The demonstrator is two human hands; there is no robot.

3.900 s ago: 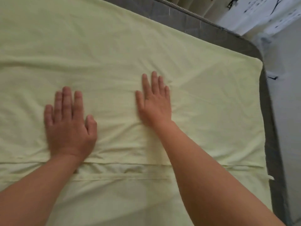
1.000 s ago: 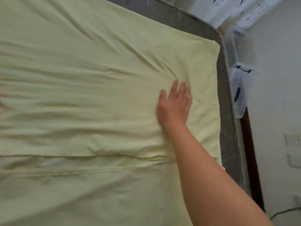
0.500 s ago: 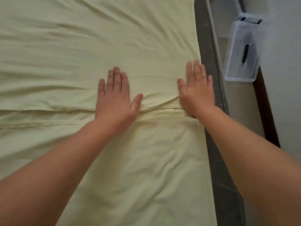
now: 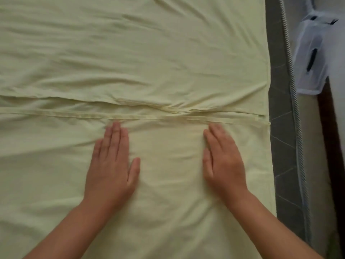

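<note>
Step in hand: smoothing the pale green sheet, which lies spread over the bed; I am working the near part, on my side of the folded edge that crosses the sheet from left to right.
Left hand: flat on the cloth, palm down, fingers straight and close together, thumb out to the side, holding nothing.
Right hand: also flat and palm down, fingers straight and together, pressing the cloth near the sheet's right border.
Where they sit: both hands just short of the folded edge, fingertips almost at it, well apart from each other.
Cloth between them: soft wrinkles fan out from under my palms, and the folded edge bunches a little above the gap.
Next move, as I judge it: sweep both palms outward with even pressure, keeping the fingers flat so the edge is not dragged crooked.
Right of the sheet: the grey mattress shows bare, with a clear plastic box on the floor beyond it.
Cut off: the sheet's left, far and near borders run out of view.
Hard to make out: my right fingertips are blurred; how many layers lie at the fold I cannot tell; the box's contents are unclear.
</note>
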